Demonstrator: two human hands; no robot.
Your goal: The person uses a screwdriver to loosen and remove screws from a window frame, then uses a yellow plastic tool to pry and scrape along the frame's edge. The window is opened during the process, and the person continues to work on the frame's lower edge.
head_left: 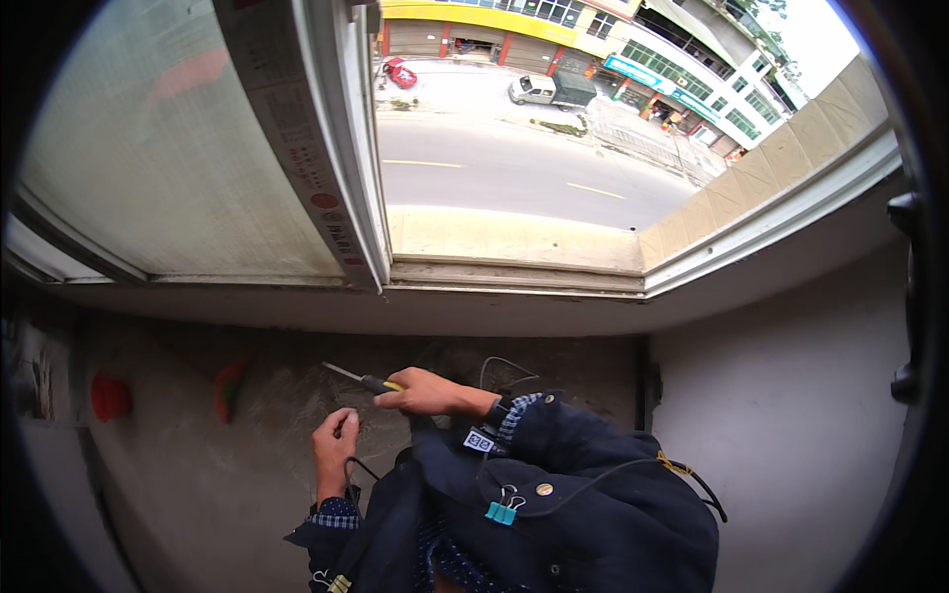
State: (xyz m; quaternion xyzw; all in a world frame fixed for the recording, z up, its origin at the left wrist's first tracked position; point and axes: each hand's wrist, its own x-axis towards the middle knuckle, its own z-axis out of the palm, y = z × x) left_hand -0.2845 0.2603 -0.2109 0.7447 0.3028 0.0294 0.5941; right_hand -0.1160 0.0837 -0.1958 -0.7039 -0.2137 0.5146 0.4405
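My right hand (427, 391) is wrapped round the black and yellow handle of a screwdriver (372, 383). Its metal shaft points left and slightly away from me. Just below and to the left of it, my left hand (334, 443) is closed, thumb and fingers pressed together. Whatever those fingers may hold is too small or hidden to name. The two hands are apart, above the grey floor (198, 474) and short of the window wall.
Ahead is an open window with a dirty sill track (514, 274); its frosted sash (178, 148) stands at the left. A red tub (111, 396) and a curved orange-red object (229, 387) are on the floor. Thin cables hang about my sleeves. A wall (781, 395) bounds the right.
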